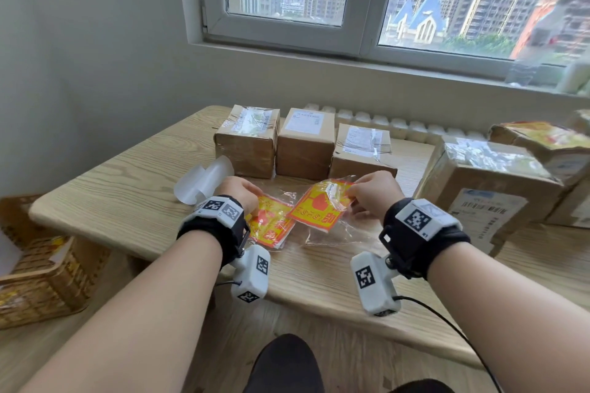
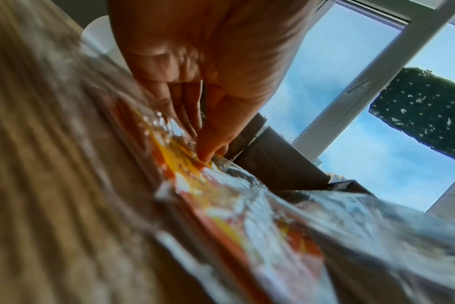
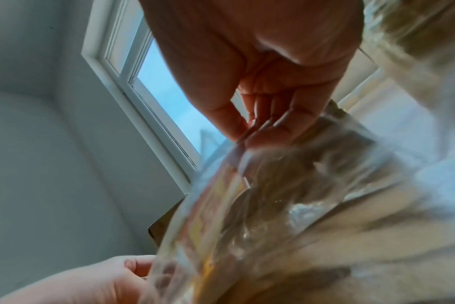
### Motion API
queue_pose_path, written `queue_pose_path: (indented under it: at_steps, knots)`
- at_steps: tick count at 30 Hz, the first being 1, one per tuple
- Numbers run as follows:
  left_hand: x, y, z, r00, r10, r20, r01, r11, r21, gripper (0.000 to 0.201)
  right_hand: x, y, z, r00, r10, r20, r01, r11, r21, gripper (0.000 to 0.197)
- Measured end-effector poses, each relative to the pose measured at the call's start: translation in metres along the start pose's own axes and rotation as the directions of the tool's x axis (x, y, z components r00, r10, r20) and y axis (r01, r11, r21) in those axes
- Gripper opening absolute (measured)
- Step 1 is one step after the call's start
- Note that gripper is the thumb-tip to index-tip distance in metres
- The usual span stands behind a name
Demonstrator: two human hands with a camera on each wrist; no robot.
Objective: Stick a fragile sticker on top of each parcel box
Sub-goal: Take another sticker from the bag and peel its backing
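Three small brown parcel boxes (image 1: 247, 143) (image 1: 305, 140) (image 1: 364, 150) stand in a row at the back of the wooden table (image 1: 127, 188). Their tops show only labels and tape. A stack of yellow-and-red fragile stickers (image 1: 271, 226) lies in front of them. My left hand (image 1: 255, 201) (image 2: 203, 152) pinches the stack's far corner with thumb and fingertips. To the right, another sticker bundle (image 1: 322, 206) sits tilted inside a clear plastic bag (image 1: 335, 233) (image 3: 286, 195). My right hand (image 1: 351, 193) (image 3: 247, 131) pinches the bag's upper edge.
Curled white backing sheets (image 1: 204, 179) lie left of the boxes. Larger taped parcels (image 1: 485, 185) (image 1: 542, 140) crowd the table's right side. A wicker basket (image 1: 41, 281) sits on the floor at left. A radiator (image 1: 383, 124) and a window lie behind the table.
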State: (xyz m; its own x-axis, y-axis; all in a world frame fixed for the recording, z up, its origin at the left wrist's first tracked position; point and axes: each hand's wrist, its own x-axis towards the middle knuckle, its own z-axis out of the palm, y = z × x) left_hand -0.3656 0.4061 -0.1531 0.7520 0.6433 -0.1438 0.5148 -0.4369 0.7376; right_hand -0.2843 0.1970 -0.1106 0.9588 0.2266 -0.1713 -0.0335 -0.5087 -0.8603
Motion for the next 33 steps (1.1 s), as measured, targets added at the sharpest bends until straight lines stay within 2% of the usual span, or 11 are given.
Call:
queue_pose_path:
  at_steps: [3, 7, 11, 13, 15, 17, 18, 21, 25, 29, 33]
  knots:
    - [-0.005, 0.010, 0.002, 1.000, 0.009, -0.004, -0.009, 0.997, 0.075, 0.037, -0.011, -0.004, -0.011, 0.988, -0.128, -0.084, 0.114, 0.981, -0.156, 0.015]
    - [-0.010, 0.021, 0.007, 0.999, 0.034, 0.000, -0.033, 0.992, 0.125, 0.030, -0.030, -0.016, -0.038, 0.938, -0.292, -0.186, 0.238, 0.933, -0.269, 0.009]
    - [-0.018, 0.045, 0.011, 0.965, 0.121, -0.233, -0.109, 0.992, 0.067, 0.023, -0.046, -0.026, -0.069, 0.878, -0.396, -0.270, 0.339, 0.911, -0.234, 0.007]
    - [-0.027, 0.068, 0.010, 0.941, 0.196, -0.275, -0.213, 0.977, -0.032, 0.016, -0.050, -0.029, -0.082, 0.866, -0.406, -0.291, 0.376, 0.913, -0.155, 0.011]
    - [-0.040, 0.094, 0.009, 0.949, 0.263, -0.176, -0.306, 0.906, -0.294, 0.008, -0.053, -0.031, -0.093, 0.861, -0.409, -0.302, 0.402, 0.911, -0.087, 0.016]
    - [-0.055, 0.117, 0.007, 0.947, 0.317, 0.058, -0.234, 0.800, -0.552, 0.033, -0.056, -0.031, -0.100, 0.856, -0.420, -0.301, 0.420, 0.905, -0.066, 0.019]
    - [-0.059, 0.125, 0.007, 0.921, 0.353, 0.165, -0.186, 0.770, -0.610, 0.041, -0.057, -0.030, -0.102, 0.855, -0.425, -0.296, 0.426, 0.902, -0.065, 0.020]
    - [-0.066, 0.133, 0.009, 0.850, 0.442, 0.285, -0.194, 0.767, -0.611, 0.038, -0.058, -0.025, -0.105, 0.861, -0.418, -0.291, 0.421, 0.905, -0.056, 0.023]
    - [-0.069, 0.129, 0.009, 0.820, 0.451, 0.351, -0.152, 0.764, -0.628, 0.015, -0.055, -0.019, -0.105, 0.883, -0.374, -0.283, 0.392, 0.920, 0.008, 0.017]
    - [-0.072, 0.120, 0.012, 0.737, 0.428, 0.523, -0.151, 0.859, -0.490, 0.002, -0.053, -0.017, -0.104, 0.890, -0.344, -0.301, 0.381, 0.922, 0.072, 0.013]
    - [-0.070, 0.115, 0.013, 0.717, 0.421, 0.556, -0.162, 0.876, -0.454, 0.006, -0.048, -0.016, -0.103, 0.889, -0.314, -0.333, 0.363, 0.927, 0.094, 0.012]
